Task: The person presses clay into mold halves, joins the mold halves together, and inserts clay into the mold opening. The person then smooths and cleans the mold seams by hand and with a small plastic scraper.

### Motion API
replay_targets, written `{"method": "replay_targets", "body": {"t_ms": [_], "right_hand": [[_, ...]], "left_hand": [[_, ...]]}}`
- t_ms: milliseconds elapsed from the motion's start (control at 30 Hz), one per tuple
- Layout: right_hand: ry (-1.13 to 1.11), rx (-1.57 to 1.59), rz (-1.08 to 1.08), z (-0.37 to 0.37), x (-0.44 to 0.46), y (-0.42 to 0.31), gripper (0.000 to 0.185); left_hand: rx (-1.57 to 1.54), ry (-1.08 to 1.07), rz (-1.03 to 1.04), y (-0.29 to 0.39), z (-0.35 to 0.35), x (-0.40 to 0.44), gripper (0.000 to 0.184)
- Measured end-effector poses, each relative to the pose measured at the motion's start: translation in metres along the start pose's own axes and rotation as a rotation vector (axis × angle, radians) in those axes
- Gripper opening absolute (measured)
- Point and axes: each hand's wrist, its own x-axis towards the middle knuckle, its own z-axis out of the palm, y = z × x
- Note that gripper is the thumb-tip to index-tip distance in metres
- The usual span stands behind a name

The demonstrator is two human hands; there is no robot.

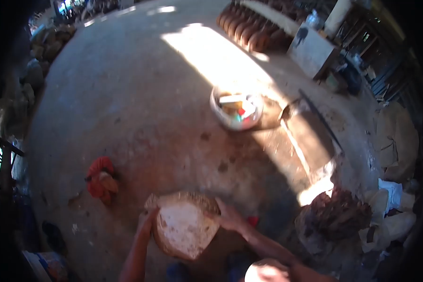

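Note:
A broad, roughly round slab (185, 226) with a pale, speckled top and a brown rim is low in front of me, near the bottom centre. My left hand (148, 217) grips its left edge, and my right hand (228, 215) holds the right edge. The fingers are partly hidden and blurred against the rim. Left of the slab, a crumpled red cloth (100, 178) lies on the floor. A small red piece (253, 221) shows beside my right wrist.
Ahead stands a round basin (236, 123) with several items. Farther right are a brown board-like block (309, 136), a dark clay heap (336, 214) and bags (394, 225). Rows of brown pots (249, 30) and a pale block (311, 50) stand behind; stones (49, 44) line the left.

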Motion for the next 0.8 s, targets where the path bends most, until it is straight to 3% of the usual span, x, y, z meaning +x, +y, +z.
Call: {"method": "replay_targets", "body": {"t_ms": [67,133,233,300,367,433,467,567,600,700,733,800], "right_hand": [[0.094,0.151,0.009,0.002,-0.006,-0.005,0.092],[0.084,0.241,-0.021,0.005,-0.014,-0.003,0.092],[0.162,0.333,-0.114,0.004,-0.014,0.006,0.092],[0.252,0.386,-0.174,0.012,-0.019,0.020,0.098],[0.280,0.536,-0.263,0.023,-0.016,0.039,0.103],[0.315,0.695,-0.353,0.031,-0.014,0.051,0.109],[0.369,0.735,-0.387,0.031,-0.014,0.053,0.112],[0.433,0.759,-0.430,0.029,-0.016,0.064,0.116],[0.444,0.751,-0.450,0.027,-0.016,0.068,0.117],[0.380,0.706,-0.463,0.028,-0.029,0.082,0.119],[0.380,0.706,-0.443,0.029,-0.036,0.086,0.119],[0.280,0.731,-0.338,0.035,-0.058,0.095,0.117]], "left_hand": [[-0.102,-0.044,-0.120,0.003,0.008,-0.009,0.058],[-0.140,-0.038,-0.186,0.001,0.011,-0.015,0.059],[0.057,0.088,0.002,0.044,0.039,-0.019,0.057],[0.035,-0.026,0.097,0.101,0.069,-0.064,0.061],[0.070,-0.003,0.242,0.114,0.087,-0.080,0.067],[0.040,-0.051,0.523,0.129,0.110,-0.101,0.068],[0.036,-0.035,0.528,0.137,0.115,-0.110,0.068],[0.469,0.028,0.736,0.142,0.130,-0.125,0.075],[0.462,0.024,0.731,0.142,0.134,-0.129,0.075],[0.665,0.012,0.988,0.136,0.136,-0.145,0.081],[0.664,0.001,0.971,0.131,0.135,-0.147,0.081],[0.741,-0.059,1.166,0.117,0.131,-0.153,0.081]]}}
